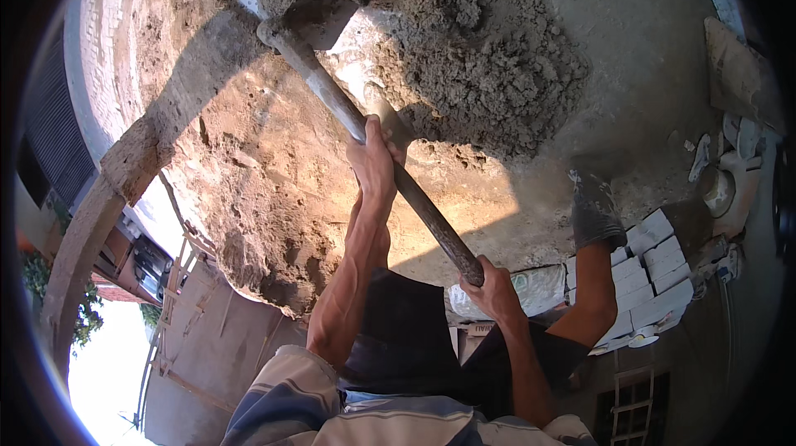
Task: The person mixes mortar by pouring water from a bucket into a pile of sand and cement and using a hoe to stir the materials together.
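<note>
My left hand [374, 163] is wrapped around the middle of a hoe's wooden handle [429, 206]. Lower down, my right hand [494, 293] grips the handle's butt end. The handle slants up and left to the metal hoe blade [320, 22], whose face is in shadow. That blade sits at the left edge of a heap of wet grey mortar [491, 67], and I cannot tell how deep it reaches. My dark rubber boot [594, 210] stands right of the handle's end. Another mud-coated boot [388, 113] shows just beyond my left hand, partly covered by it.
A rough concrete post [134, 160] rises at the left. Stacked white blocks [650, 272] and a white sack [544, 290] lie at the lower right. Further right are a board [740, 76] and a round container [715, 191]. Wooden framing [177, 309] stands lower left.
</note>
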### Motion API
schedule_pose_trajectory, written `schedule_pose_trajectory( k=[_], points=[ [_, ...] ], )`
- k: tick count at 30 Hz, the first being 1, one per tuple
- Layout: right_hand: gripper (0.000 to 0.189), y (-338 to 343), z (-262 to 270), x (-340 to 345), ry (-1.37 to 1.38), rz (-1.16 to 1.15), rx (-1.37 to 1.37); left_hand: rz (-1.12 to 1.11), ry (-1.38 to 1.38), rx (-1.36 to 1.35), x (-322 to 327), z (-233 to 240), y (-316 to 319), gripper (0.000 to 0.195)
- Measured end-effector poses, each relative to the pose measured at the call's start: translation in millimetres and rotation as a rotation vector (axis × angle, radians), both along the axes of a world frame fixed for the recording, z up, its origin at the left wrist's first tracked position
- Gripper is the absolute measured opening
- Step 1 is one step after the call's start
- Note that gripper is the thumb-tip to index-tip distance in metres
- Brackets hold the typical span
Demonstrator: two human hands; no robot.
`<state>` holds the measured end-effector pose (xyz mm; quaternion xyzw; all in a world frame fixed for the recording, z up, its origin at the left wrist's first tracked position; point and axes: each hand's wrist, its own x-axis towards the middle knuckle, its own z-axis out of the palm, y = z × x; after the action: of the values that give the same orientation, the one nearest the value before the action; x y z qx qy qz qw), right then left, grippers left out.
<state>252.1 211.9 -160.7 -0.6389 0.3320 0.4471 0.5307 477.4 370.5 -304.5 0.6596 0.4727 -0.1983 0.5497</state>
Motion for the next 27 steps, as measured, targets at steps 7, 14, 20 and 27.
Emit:
schedule_pose_trajectory(
  k=[7,14,20,27],
  points=[
    [0.055,27.7,-109.7,207.2,-0.094,0.263,0.203,0.055,0.005,0.045,161.8,-191.0,175.0,0.024],
    [0.045,-64.5,-70.5,79.9,0.124,0.138,0.058,-0.176,0.241,0.034,30.8,-189.8,-28.2,0.026],
    [0.037,-99.2,46.1,-67.8,0.132,-0.063,-0.103,-0.100,0.213,-0.230,-115.8,-87.4,-111.0,0.017],
    [0.027,-72.8,154.3,-172.4,0.176,-0.264,-0.211,-0.201,0.260,-0.232,-152.6,123.5,-173.5,0.027]
  ],
)
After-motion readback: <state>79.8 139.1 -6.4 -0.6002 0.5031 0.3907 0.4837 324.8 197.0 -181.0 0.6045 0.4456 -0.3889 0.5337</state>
